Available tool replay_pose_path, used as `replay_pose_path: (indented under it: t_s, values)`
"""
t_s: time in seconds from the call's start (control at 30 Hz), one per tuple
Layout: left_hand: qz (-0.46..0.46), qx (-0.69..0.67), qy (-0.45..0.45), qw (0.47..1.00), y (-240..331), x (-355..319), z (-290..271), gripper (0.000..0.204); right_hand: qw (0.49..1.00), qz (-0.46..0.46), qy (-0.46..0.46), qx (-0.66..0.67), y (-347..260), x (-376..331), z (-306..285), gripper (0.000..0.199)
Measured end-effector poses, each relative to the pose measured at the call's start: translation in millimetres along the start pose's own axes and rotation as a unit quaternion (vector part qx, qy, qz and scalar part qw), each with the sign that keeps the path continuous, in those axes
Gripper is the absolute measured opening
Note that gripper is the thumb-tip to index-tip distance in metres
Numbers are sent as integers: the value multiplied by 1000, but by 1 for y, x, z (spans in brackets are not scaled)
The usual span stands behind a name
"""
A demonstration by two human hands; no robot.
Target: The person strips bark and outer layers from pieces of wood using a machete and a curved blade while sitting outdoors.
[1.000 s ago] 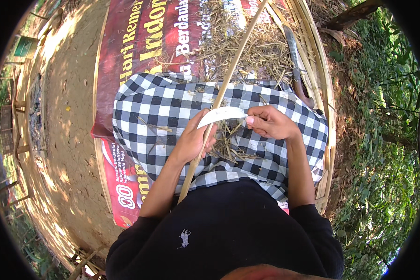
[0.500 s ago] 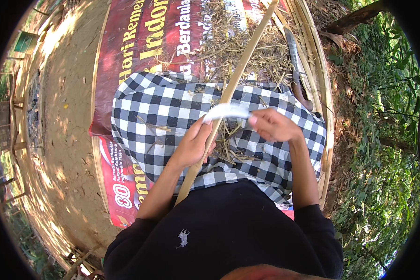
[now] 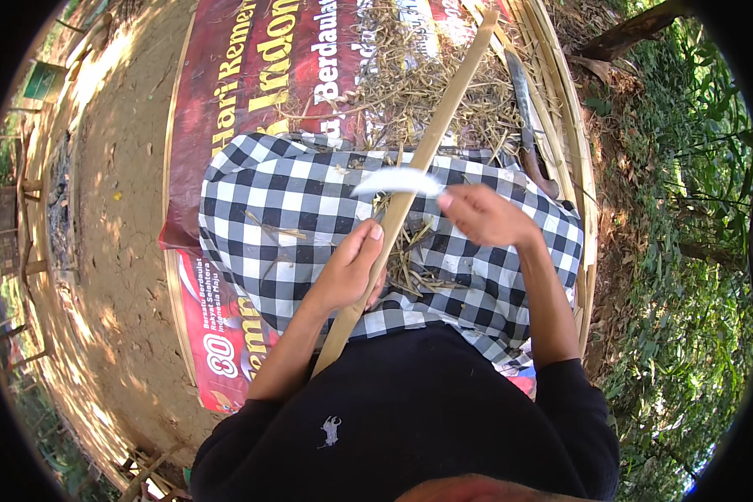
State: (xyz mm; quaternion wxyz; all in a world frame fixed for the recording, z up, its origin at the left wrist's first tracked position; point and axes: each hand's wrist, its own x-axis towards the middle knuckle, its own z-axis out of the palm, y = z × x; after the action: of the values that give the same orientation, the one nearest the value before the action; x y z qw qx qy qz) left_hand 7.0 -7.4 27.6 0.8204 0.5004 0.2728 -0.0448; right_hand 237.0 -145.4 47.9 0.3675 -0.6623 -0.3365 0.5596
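Note:
A long, flat strip of pale wood or bamboo runs slantwise from my waist up to the far right. My left hand is wrapped round its lower part, thumb on top. In my right hand is a curved knife, its bright blade blurred by motion. The blade lies across the strip, beyond my left hand; whether it touches the wood I cannot tell. The knife's handle is mostly hidden in my fist. Beneath, a black-and-white checked cloth covers my lap, with thin shavings on it.
A red printed banner covers the slatted platform, heaped with shavings at the far side. A machete with a dark handle rests along the right, beside pale strips. Bare earth lies left, green plants right.
The knife and my right hand have moved slightly farther up the strip, away from my left hand. My left hand keeps its hold on the strip.

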Motion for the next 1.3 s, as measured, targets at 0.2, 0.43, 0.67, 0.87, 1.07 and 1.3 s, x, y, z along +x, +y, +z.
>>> replay_pose_path:
  t_s: [0.2, 0.43, 0.67, 0.87, 1.07, 1.3]
  values:
    - [30, -32, -24, 999, 12, 0, -4, 29, 994, -1, 81, 77, 30, 1, -31, 45]
    - [42, 12, -25, 999, 13, -3, -5, 25, 996, 4, -91, 5, 10, -3, 1, 49]
    - [66, -19, -6, 998, 25, 0, -12, 30, 998, -25, -43, 33, 9, 0, 29, 48]
    - [8, -33, -53, 998, 4, -2, 5, 30, 995, 11, 90, 27, 11, 6, -15, 46]
    - [48, -24, -15, 998, 12, -2, -8, 32, 998, 59, 7, 20, 5, -6, -4, 49]
    - [37, 17, -19, 999, 18, -1, -2, 30, 996, -68, -16, -48, 11, -2, 17, 45]
